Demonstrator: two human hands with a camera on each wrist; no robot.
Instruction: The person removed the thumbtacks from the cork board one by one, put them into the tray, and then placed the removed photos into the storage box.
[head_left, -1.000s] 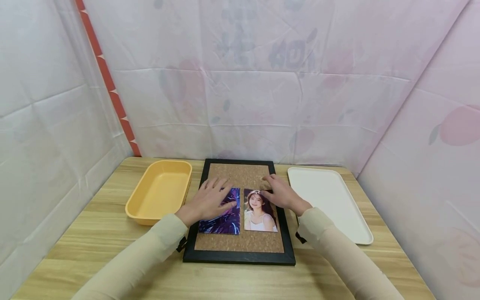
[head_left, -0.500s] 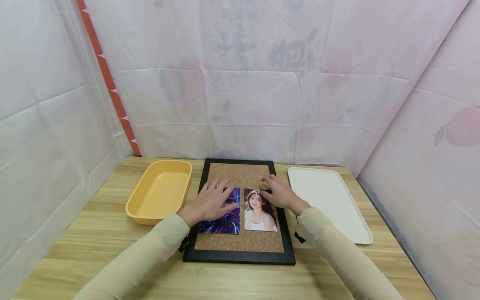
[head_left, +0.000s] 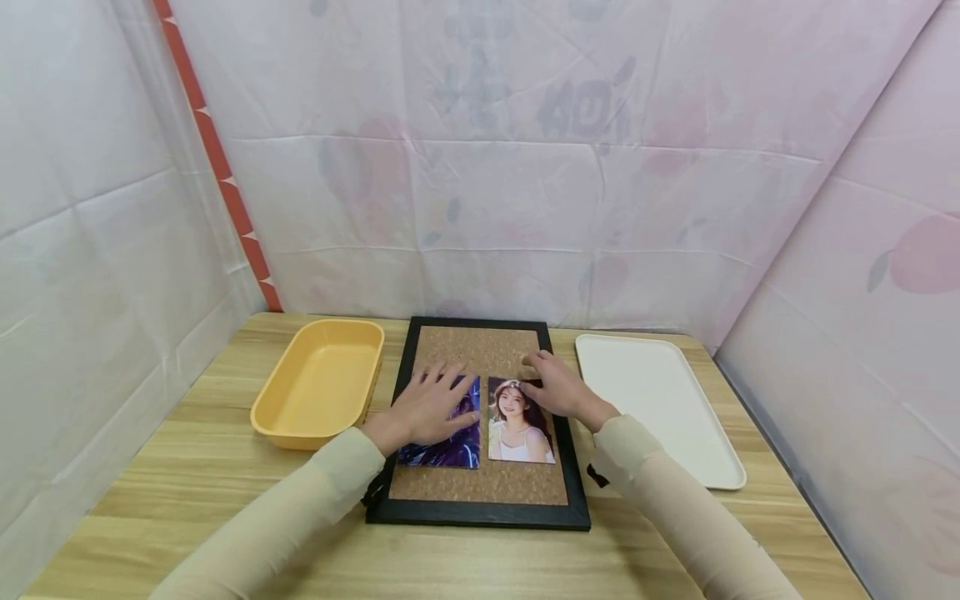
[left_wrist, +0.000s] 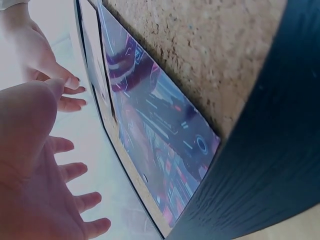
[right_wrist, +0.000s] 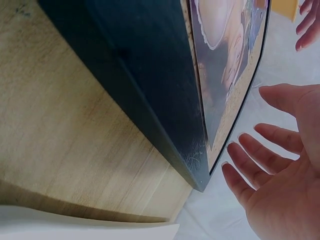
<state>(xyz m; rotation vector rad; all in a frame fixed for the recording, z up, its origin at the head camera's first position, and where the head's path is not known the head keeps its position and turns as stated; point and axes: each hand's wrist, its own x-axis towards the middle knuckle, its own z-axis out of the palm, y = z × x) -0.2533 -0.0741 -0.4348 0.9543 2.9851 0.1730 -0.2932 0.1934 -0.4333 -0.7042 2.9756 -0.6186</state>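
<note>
1. Closest are two pale sleeves, the left sleeve [head_left: 262,508] and the right sleeve [head_left: 697,508], reaching in over a wooden table [head_left: 450,567].
2. Next comes a board. It has a black frame [head_left: 480,513] and brown cork [head_left: 480,487] in the middle, and it lies flat on the table.
3. Two pictures lie side by side on the cork, with a thin strip of cork between them. The purple picture [head_left: 442,454] is on the left. The photo [head_left: 519,429] on the right shows a person in a white top.
4. The left hand [head_left: 431,408] is over the purple picture and hides part of it. Its fingers are spread out, and it holds nothing. The left wrist view shows space between the hand and the picture.
5. The right hand [head_left: 558,387] is over the top right corner of the photo. Its fingers are loose and a little bent, and it holds nothing. The right wrist view shows a small gap between the fingers and the board.
6. A yellow tub [head_left: 318,387] sits left of the board, and a white tray [head_left: 660,408] lies to the right.
7. Farthest back hangs a pale cloth [head_left: 495,200] with faded fruit shapes. A red stripe [head_left: 213,150] runs down its left side.
</note>
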